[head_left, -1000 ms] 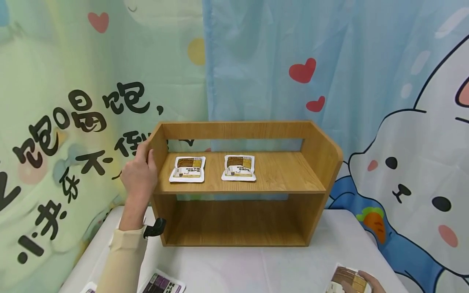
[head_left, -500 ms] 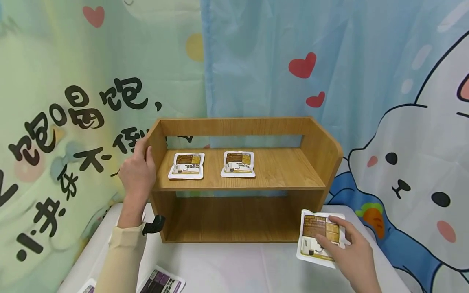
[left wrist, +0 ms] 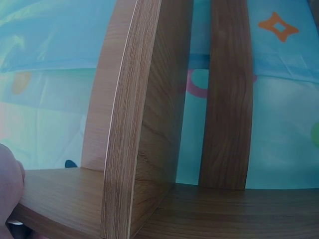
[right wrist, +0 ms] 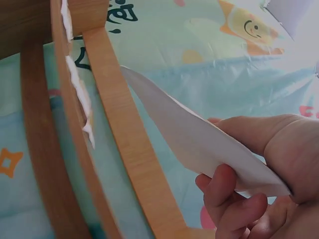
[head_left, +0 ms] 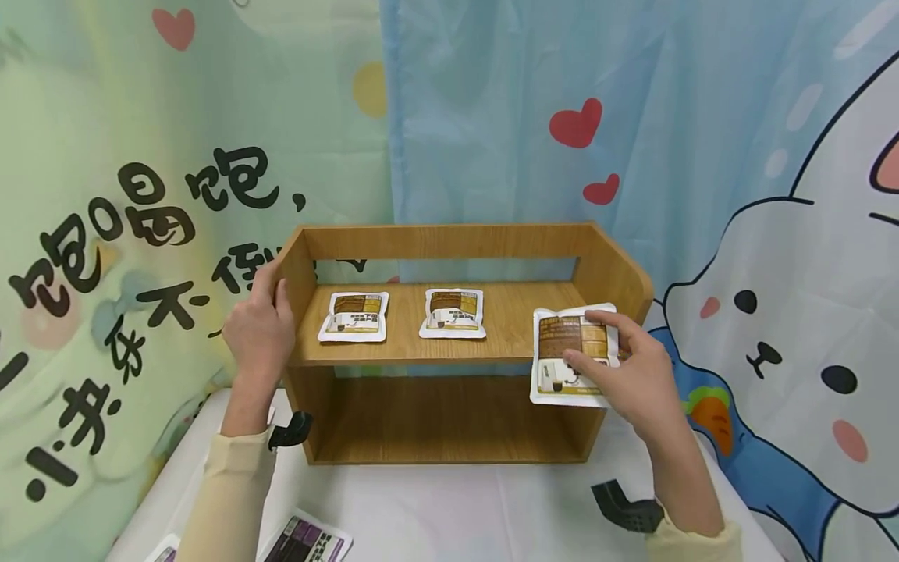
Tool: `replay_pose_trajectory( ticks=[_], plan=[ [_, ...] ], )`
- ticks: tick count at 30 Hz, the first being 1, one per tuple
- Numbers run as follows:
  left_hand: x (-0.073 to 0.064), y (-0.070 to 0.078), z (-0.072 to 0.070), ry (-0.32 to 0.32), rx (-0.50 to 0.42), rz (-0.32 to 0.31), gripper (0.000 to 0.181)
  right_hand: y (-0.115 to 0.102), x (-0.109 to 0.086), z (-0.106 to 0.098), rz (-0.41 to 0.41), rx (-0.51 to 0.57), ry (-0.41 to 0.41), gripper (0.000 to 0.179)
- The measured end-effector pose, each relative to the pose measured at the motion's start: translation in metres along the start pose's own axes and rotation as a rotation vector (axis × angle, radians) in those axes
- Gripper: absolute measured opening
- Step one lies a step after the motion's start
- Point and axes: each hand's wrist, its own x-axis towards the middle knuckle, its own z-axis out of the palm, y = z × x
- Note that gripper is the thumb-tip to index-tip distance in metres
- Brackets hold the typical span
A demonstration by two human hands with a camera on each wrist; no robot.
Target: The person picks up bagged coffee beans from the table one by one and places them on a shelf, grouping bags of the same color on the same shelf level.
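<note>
My right hand (head_left: 635, 375) pinches a white food pouch (head_left: 572, 355) with a brown and yellow label, tilted up before the right end of the wooden shelf (head_left: 449, 361). In the right wrist view the pouch's plain white back (right wrist: 194, 139) shows, with the thumb on one side and fingers curled under the other. My left hand (head_left: 260, 328) grips the front edge of the shelf's left side panel; only a bit of that hand (left wrist: 9, 184) enters the left wrist view. Two matching pouches, a left one (head_left: 353, 317) and a middle one (head_left: 453, 314), lie on the upper board.
A purple and black pouch (head_left: 309, 538) lies on the white table (head_left: 421, 507) at the front left, and a corner of another pouch (head_left: 165, 550) shows beside it. Printed curtains (head_left: 477, 117) hang behind the shelf. The lower compartment (head_left: 449, 421) has an open front.
My right hand has come up from the lower right table area with the pouch, moving left to the upper board's height. My left hand has kept its grip on the side panel.
</note>
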Motion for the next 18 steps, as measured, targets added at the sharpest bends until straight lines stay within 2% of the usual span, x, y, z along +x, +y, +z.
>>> replay_pose_trajectory(
  ticks=[4,11,18],
  plan=[
    [0.004,0.003,0.000,0.004,-0.009,0.003,0.031,-0.013,0.026,0.000,-0.016,0.027,-0.046,0.068],
    [0.005,0.008,0.004,-0.005,-0.017,-0.013,0.031,-0.020,0.069,0.001,-0.043,-0.055,-0.089,0.072],
    [0.001,0.003,0.001,-0.010,-0.003,-0.029,0.032,-0.009,0.089,0.011,-0.024,-0.038,-0.154,0.069]
  ],
)
